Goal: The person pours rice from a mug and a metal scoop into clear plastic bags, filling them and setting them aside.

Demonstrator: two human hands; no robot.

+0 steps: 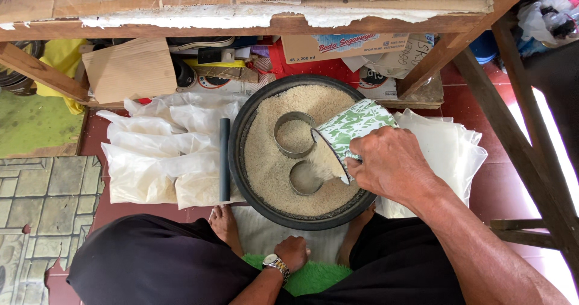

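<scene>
Right hand (392,163) clamped on tilted green-patterned mug (350,130), rice poured into small tin (305,178). Left hand (292,250) fisted, apparently empty. Overshoot risk: rice spilled past tin rim into basin (241,136).

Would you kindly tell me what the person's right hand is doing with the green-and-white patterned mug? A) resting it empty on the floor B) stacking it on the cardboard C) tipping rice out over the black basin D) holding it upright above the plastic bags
C: the right hand tilts the green-and-white mug mouth-down, rice spilling toward a small metal tin in the black basin.
</scene>
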